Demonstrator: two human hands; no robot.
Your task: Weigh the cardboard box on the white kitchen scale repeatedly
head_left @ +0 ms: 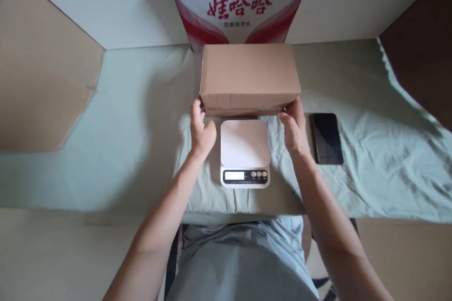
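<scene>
A plain brown cardboard box is held above the far edge of a small white kitchen scale. My left hand grips the box's lower left corner. My right hand grips its lower right corner. The scale sits on a pale green cloth, with its display and three buttons facing me. Whether the box touches the scale's platform cannot be told.
A black phone lies face up on the cloth just right of my right hand. Behind the brown box stands a white and red carton with printed characters. Brown cardboard panels flank both sides.
</scene>
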